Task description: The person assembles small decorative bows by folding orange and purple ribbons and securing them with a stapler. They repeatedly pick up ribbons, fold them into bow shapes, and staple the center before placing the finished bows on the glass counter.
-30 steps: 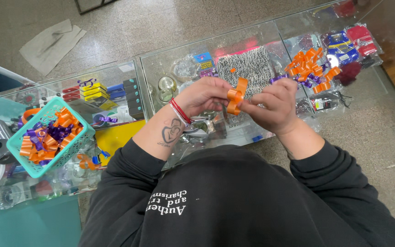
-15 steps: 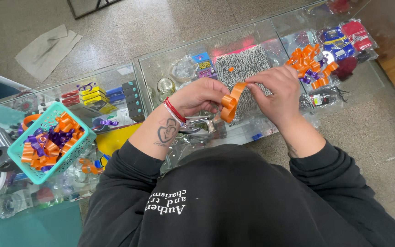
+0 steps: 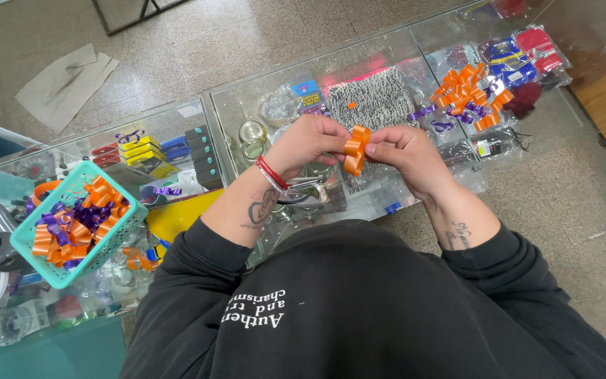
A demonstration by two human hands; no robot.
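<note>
At far left a teal basket (image 3: 71, 242) heaped with orange and purple ribbon bows rests on the glass counter (image 3: 226, 112), well apart from your hands. Your left hand (image 3: 306, 144), a red band at its wrist, meets your right hand (image 3: 405, 154) above the middle of the counter, and between them sits the orange ribbon bow (image 3: 353, 149), held clear of the glass in front of a speckled grey cloth (image 3: 376, 102). The fingers of both hands are pressed together on the bow, the left pinching its left loops, the right closing on its right edge. Judged from its sheen and curl, the ribbon looks featherlight, springy and slick: loops that would flatten or crease under a hard squeeze and slip from a loose one. The safest hold appears to be at the gathered centre, where the loops cross, rather than on the open curls. To the right, a loose pile of orange and purple bows (image 3: 468, 95) lies on the glass beside coloured packets (image 3: 520, 52).
</note>
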